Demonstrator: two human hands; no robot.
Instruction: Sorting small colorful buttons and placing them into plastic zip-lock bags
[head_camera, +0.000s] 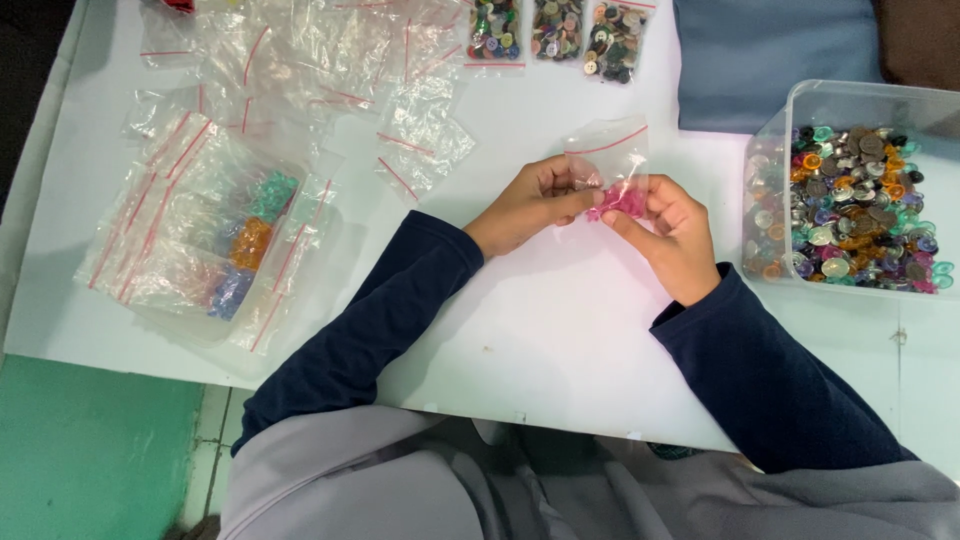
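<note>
Both hands pinch one small clear bag (612, 160): left hand (530, 205) holds it open, right hand (672, 232) squeezes pink buttons (618, 203) inside

Three filled button bags (558, 30); one clear bin (850, 100); two hands (530, 205).

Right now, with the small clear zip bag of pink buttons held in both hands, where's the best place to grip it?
Probably the empty upper part of the small zip bag, just under its red seal strip, pinched from the sides. The pink buttons sag at the bottom between the left hand and right hand, so the flat top film is free and the weight hangs below.
</note>
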